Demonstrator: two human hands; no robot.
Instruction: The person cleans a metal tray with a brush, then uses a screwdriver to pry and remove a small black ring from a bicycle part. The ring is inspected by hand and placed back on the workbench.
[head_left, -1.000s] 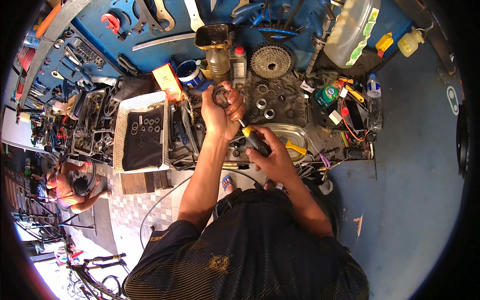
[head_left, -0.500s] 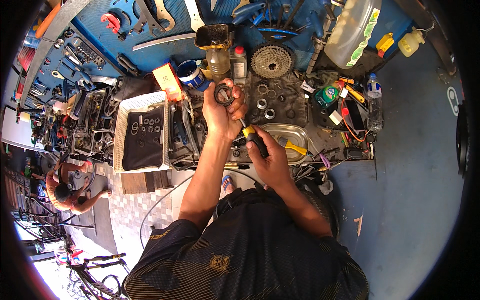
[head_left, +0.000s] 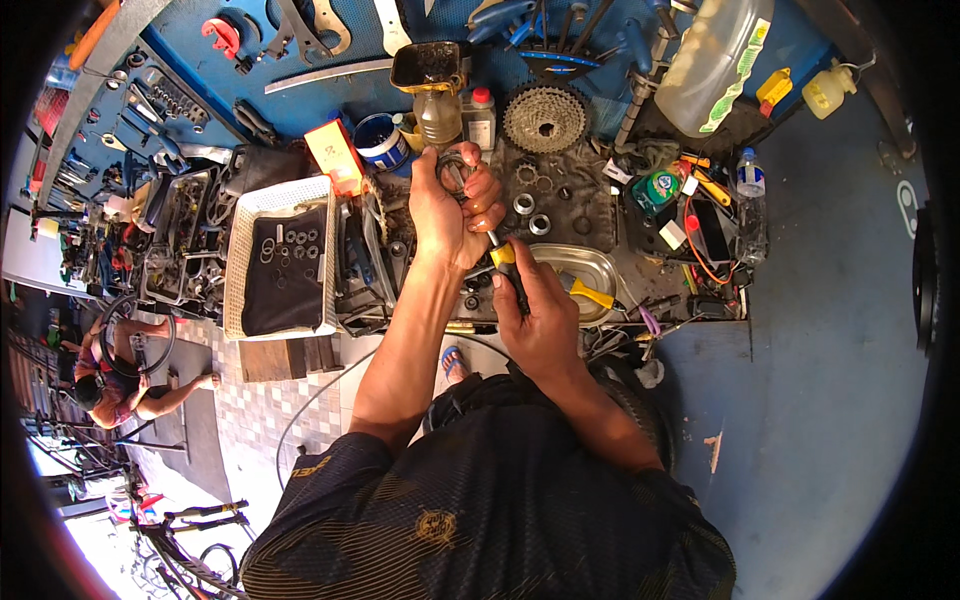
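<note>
My left hand (head_left: 440,218) is closed around a dark, round metal ring (head_left: 453,176), with the fingers curled over its side. My right hand (head_left: 538,315) grips a screwdriver (head_left: 503,257) with a black and yellow handle. Its shaft points up toward the left palm, and the tip is hidden behind the left fingers. Both hands are held above the front of the workbench. Just past the right hand, a metal tray (head_left: 597,263) has a yellow-handled brush (head_left: 592,294) in it. Two silver rings (head_left: 540,224) lie on the dark bench mat.
To the left stands a white basket (head_left: 234,290) with small rings and bearings on a dark cloth. A large cassette (head_left: 545,118) leans at the back beside a red-capped bottle (head_left: 481,118). A plastic bottle (head_left: 750,205) stands at right. Another person (head_left: 118,380) sits far left with a wheel.
The ring in my left hand has tilted and shifted slightly up and right. The screwdriver is steeper, and my right hand has turned with it. The far person has leaned over.
</note>
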